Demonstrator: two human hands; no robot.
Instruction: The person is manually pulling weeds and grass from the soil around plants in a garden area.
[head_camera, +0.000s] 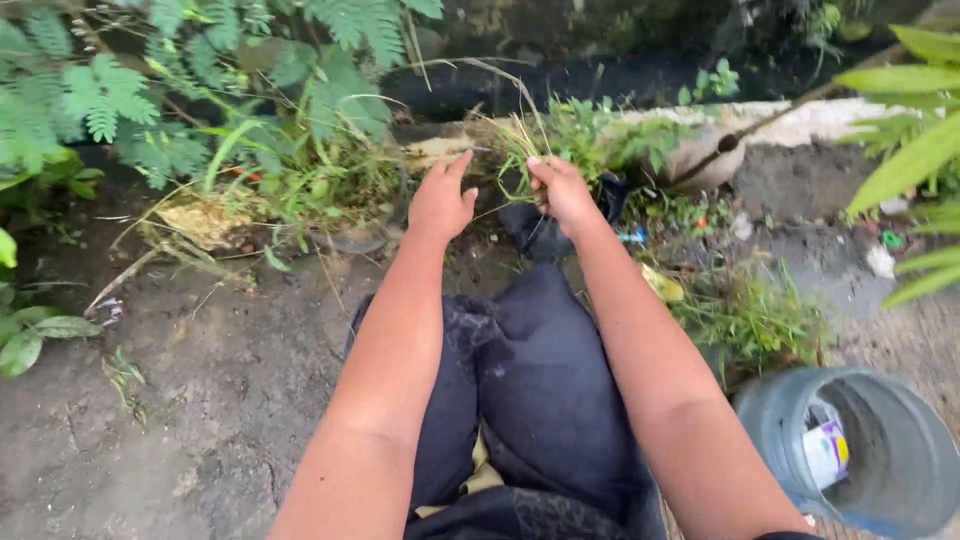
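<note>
Green grass tuft (515, 150) is being gripped in the closed right hand (563, 192); the left hand (440, 200) is hovering open, empty (bucket (880, 470) nearby).

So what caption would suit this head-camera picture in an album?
Right hand gripping a tuft of thin green grass blades, left hand open beside it, grey plastic bucket at the right.

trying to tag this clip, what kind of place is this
Most likely an outdoor garden edge or yard. Bare soil runs up to ferns and weeds, the right hand grips a tuft of grass, and a grey bucket stands nearby.
</note>
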